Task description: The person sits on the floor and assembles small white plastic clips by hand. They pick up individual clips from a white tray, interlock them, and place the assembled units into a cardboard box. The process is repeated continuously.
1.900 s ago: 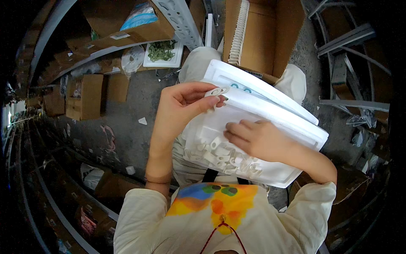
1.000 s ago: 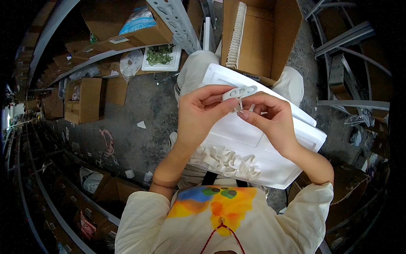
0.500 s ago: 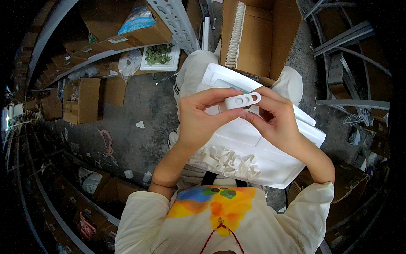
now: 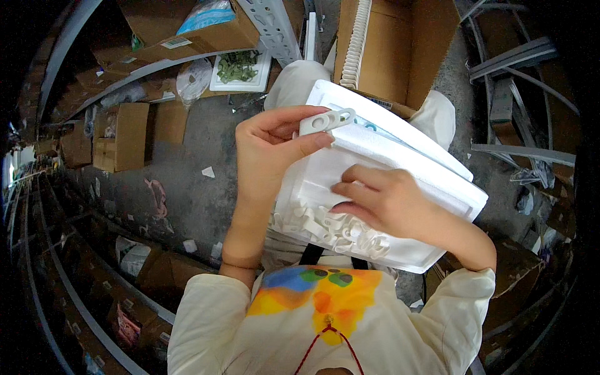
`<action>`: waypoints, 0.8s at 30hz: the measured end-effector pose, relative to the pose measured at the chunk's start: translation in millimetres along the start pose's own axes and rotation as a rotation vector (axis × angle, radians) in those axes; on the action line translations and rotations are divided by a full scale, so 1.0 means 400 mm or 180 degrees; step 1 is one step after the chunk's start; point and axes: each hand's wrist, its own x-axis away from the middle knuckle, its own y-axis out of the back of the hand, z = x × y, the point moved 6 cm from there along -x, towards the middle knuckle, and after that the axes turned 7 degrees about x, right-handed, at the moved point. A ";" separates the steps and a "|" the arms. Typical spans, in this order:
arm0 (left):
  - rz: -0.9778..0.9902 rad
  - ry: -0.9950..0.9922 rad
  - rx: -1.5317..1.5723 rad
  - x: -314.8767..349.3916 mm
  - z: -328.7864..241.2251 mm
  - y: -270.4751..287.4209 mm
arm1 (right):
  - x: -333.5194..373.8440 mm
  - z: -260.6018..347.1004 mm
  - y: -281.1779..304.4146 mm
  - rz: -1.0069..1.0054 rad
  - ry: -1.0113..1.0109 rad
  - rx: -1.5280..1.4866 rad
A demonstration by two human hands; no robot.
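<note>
My left hand [image 4: 275, 140] is closed on a white plastic strip [image 4: 325, 121] with round holes, pinched between thumb and fingers above the far left part of a white foam tray [image 4: 400, 169]. The strip's holed end sticks out to the right of my fingertips; the other end is hidden in the hand. Lower down, my right hand [image 4: 381, 199] hangs over the tray with fingers bent and the thumb apart from them, nothing visible between them. Its thumb is close to a heap of small white looped plastic strips [image 4: 331, 228] along the tray's near side.
The tray rests across my lap. Beyond it stands an open cardboard box [image 4: 390, 56] with a row of white pieces [image 4: 355, 47] along its left wall. A small white tray [image 4: 264, 78] of green pieces [image 4: 237, 65] lies at the upper left. Metal shelving [image 4: 522, 148] rises at the right.
My right hand has let go of the strip and come down toward the heap. My left hand has moved left and slightly up, still gripping the strip.
</note>
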 end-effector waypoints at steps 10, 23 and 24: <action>-0.0018 -0.0082 0.0238 -0.009 0.006 0.020 | -0.054 0.068 -0.152 0.0578 0.0745 0.0802; 0.0041 0.0310 0.1507 -0.014 0.058 0.033 | -0.015 -0.050 0.052 -0.0676 -0.0633 -0.0477; 0.0030 0.0327 0.1543 -0.016 0.061 0.029 | -0.008 -0.067 0.067 -0.0716 -0.0961 -0.0792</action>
